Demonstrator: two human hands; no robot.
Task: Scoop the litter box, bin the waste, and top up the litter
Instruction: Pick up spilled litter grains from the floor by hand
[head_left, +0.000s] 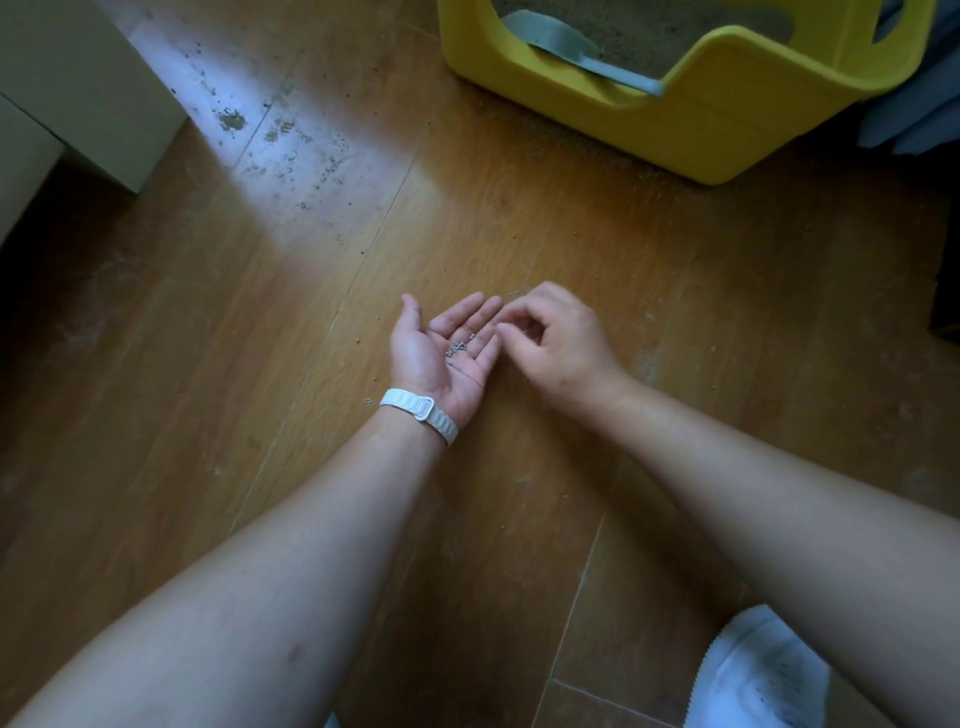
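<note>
A yellow litter box (727, 109) stands on the wooden floor at the top right, filled with sandy litter (649, 36). A grey-blue scoop (566, 49) lies in it, its handle resting on the front rim. My left hand (441, 348) lies palm up just above the floor, fingers straight, carrying a small heap of grey litter grains (458, 347). My right hand (556, 338) is beside it, fingers curled, its fingertips at the edge of the left palm; whether it pinches a grain cannot be seen.
Scattered litter grains and dust (270, 130) lie on the floor at the upper left, with a few near my hands. A pale cabinet (78, 88) stands at the left. Grey cloth (919, 104) sits beside the box. A white shoe (763, 675) is at the bottom right.
</note>
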